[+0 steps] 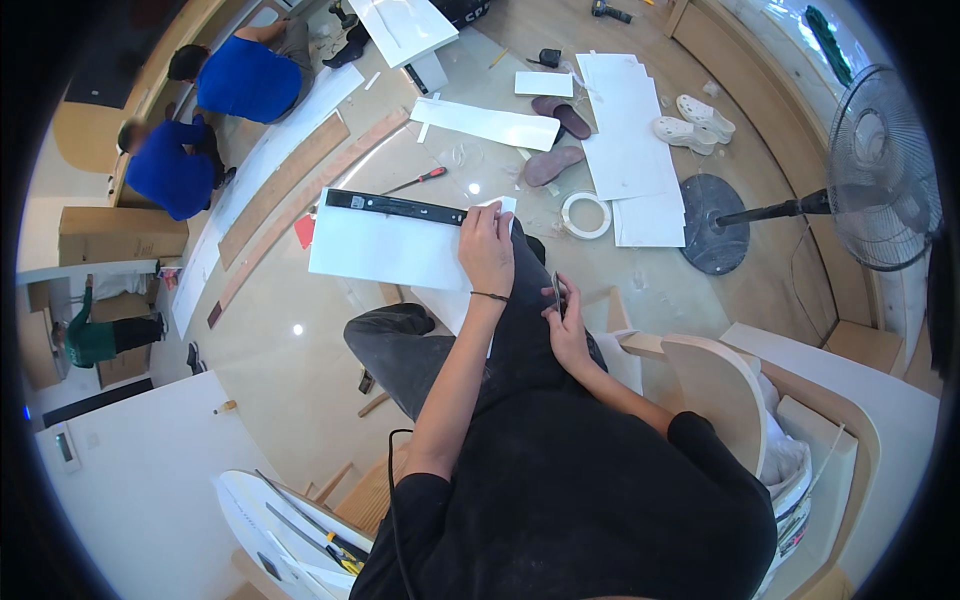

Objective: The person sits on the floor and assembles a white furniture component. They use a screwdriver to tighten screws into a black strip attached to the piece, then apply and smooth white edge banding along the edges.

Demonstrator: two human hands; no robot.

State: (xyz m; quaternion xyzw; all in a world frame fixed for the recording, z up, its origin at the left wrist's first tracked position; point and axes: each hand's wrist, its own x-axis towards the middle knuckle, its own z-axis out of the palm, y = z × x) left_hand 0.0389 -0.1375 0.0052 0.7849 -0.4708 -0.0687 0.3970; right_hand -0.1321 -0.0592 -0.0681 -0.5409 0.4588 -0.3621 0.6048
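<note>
A white rectangular board lies across my lap area, with a black rail along its far edge. My left hand is closed at the board's right end, its fingers on the end of the rail. A dark band circles that wrist. By my right thigh, my right hand is closed around a small, thin metallic piece; its kind is too small to tell. Beyond the board, a red-handled screwdriver rests on the floor.
White panels, a roll of white tape, slippers and white clogs lie ahead. A standing fan is at right. Two people in blue crouch at far left beside long boards. A chair stands at my right.
</note>
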